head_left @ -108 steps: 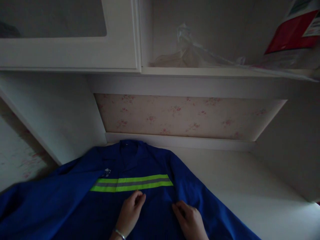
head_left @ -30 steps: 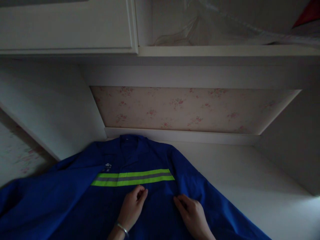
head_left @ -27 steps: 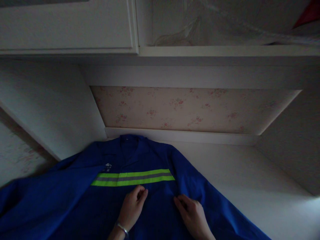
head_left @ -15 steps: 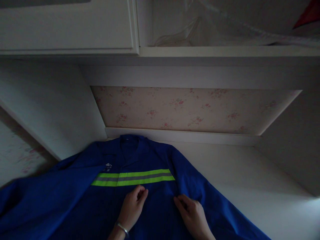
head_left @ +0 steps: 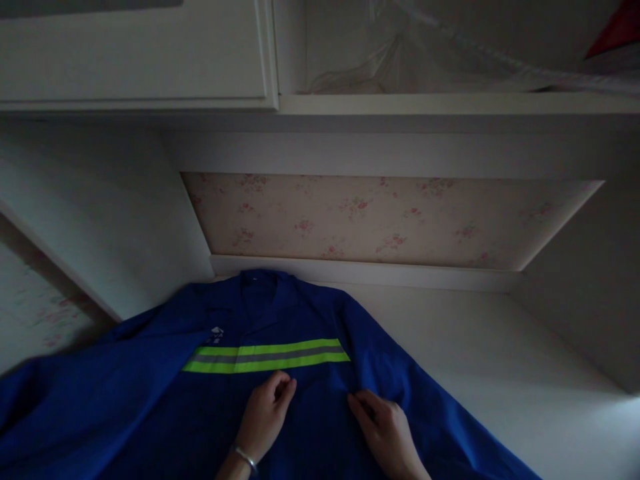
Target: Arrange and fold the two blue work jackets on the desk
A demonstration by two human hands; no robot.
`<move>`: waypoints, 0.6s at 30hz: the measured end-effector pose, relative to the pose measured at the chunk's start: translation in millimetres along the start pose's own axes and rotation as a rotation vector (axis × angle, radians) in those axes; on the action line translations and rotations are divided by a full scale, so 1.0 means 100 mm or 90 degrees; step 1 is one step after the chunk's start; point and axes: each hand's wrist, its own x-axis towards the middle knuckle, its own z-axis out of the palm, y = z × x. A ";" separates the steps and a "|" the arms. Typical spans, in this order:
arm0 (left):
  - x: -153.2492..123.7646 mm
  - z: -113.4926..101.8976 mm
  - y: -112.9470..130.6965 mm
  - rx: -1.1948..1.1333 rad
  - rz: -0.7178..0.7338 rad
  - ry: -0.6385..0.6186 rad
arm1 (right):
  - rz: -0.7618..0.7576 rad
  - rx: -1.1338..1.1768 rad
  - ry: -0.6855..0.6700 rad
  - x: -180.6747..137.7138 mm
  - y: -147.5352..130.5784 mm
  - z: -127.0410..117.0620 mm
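A blue work jacket lies front side up, its collar towards the back. Across its chest runs a lime-yellow band with a grey stripe, and a small white print sits above the band on the left. My left hand is closed in a pinch on the jacket front just below the band; a bracelet circles that wrist. Beside the right-hand sleeve, my right hand also pinches at the jacket cloth. The pinched cloth itself is mostly hidden by my fingers. The left-hand sleeve spreads across the lower left.
The jacket rests on a white surface within a recess. Side panels stand left and right, with floral wallpaper behind. Overhead are a cabinet door and an open shelf holding clear plastic and something red.
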 end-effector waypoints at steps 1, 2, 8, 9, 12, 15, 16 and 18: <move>0.00 0.00 0.01 0.002 0.000 0.000 | -0.001 -0.001 -0.001 0.00 0.00 0.00; 0.00 0.00 0.01 0.005 -0.001 0.001 | -0.001 0.000 -0.002 0.00 0.00 0.00; 0.02 -0.02 0.03 0.028 -0.002 0.013 | 0.032 0.078 -0.009 -0.01 -0.12 -0.11; 0.00 -0.03 0.06 0.033 -0.001 0.014 | 0.051 0.113 -0.012 -0.04 -0.16 -0.17; -0.19 -0.07 0.23 0.058 -0.001 0.015 | 0.100 0.240 -0.028 -0.22 -0.28 -0.35; -0.50 0.02 0.52 0.078 0.018 -0.021 | 0.149 0.413 -0.069 -0.48 -0.32 -0.46; -0.60 0.10 0.62 0.087 0.026 -0.060 | 0.187 0.477 -0.078 -0.56 -0.30 -0.47; -0.78 0.33 0.77 0.129 0.023 -0.179 | 0.293 0.580 -0.078 -0.67 -0.24 -0.45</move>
